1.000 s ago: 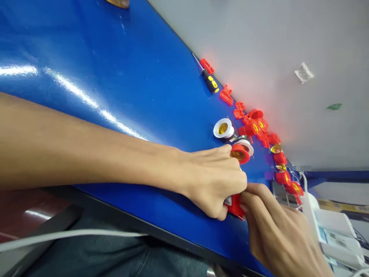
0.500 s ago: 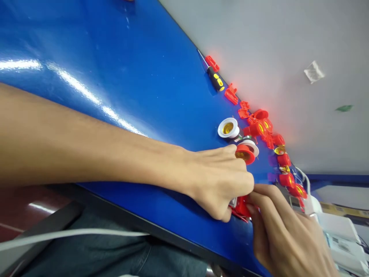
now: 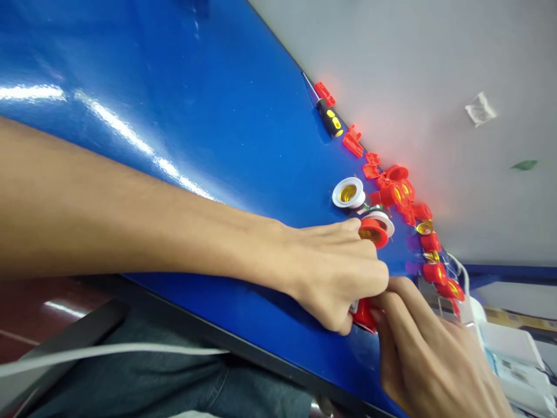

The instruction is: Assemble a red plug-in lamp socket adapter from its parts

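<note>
My left hand (image 3: 337, 276) reaches in from the left, closed in a fist, its fingers curled around a red plastic piece (image 3: 364, 316). A small bit of grey shows beside that piece; most of it is covered by my fingers. From the lower right, my right hand (image 3: 429, 342) pinches the same piece at its far end, fingers bent and pressed together. Both hands meet just above the blue table (image 3: 226, 133). Right beside my left knuckles lies a red bulb socket (image 3: 378, 232) with a brass thread. A white bulb socket (image 3: 354, 197) and another white-rimmed socket (image 3: 385, 222) lie behind it.
Along the wall edge lie a black-yellow screwdriver (image 3: 329, 118), red plastic shells (image 3: 352, 141) and a row of red sockets (image 3: 434, 271) with brass threads (image 3: 425, 228). White boxes (image 3: 511, 342) and a white cable (image 3: 463, 276) are at right. A grey wall (image 3: 435, 75) stands behind.
The whole view has shifted slightly. Both hands keep their hold on the red piece, which seems turned a little, with less of its grey part showing.
</note>
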Motion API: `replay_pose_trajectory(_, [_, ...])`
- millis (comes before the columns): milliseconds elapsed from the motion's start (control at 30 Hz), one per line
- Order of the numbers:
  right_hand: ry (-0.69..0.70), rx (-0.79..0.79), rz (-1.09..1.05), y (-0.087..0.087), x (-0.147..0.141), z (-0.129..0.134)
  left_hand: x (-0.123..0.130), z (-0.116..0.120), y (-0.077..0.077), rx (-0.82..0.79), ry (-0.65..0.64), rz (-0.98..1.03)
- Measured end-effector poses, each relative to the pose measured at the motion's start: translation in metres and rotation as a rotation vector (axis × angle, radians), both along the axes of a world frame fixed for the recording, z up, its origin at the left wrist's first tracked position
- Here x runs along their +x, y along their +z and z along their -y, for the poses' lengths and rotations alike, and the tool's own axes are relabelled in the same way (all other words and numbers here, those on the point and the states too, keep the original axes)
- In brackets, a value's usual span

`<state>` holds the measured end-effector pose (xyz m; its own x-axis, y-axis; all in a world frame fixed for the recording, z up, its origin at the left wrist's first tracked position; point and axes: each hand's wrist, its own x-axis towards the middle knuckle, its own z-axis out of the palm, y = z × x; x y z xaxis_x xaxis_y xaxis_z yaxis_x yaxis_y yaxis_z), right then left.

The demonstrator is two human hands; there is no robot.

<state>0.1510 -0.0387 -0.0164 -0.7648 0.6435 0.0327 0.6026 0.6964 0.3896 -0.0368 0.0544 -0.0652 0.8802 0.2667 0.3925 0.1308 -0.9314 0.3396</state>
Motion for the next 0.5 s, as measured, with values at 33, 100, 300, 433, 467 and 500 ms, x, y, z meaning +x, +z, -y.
replay_pose_trajectory(33, [-0.002, -0.010, -0.004, 0.0003, -0.0003, -0.0004, 0.0000, 0.0000, 0.0001, -0.004, 0.002, 0.000])
replay_pose_trajectory(100, [-0.002, -0.029, -0.020, 0.0016, -0.0005, -0.0006, -0.0001, 0.0003, 0.0006, -0.009, 0.008, 0.001])
replay_pose_trajectory(300, [-0.035, -0.082, -0.017, 0.0066, 0.0003, 0.0003, -0.0002, 0.0012, 0.0021, -0.010, 0.010, -0.017])
replay_pose_trajectory(433, [-0.031, -0.074, -0.055, 0.0048, 0.0020, 0.0017, 0.0003, 0.0009, 0.0019, -0.005, 0.013, -0.023])
replay_pose_trajectory(467, [-0.035, -0.073, -0.047, 0.0044, 0.0019, 0.0020, 0.0004, 0.0007, 0.0017, -0.003, 0.010, -0.020])
replay_pose_trajectory(500, [-0.031, -0.065, -0.032, 0.0042, 0.0015, 0.0022, 0.0004, 0.0006, 0.0015, -0.001, 0.008, -0.017])
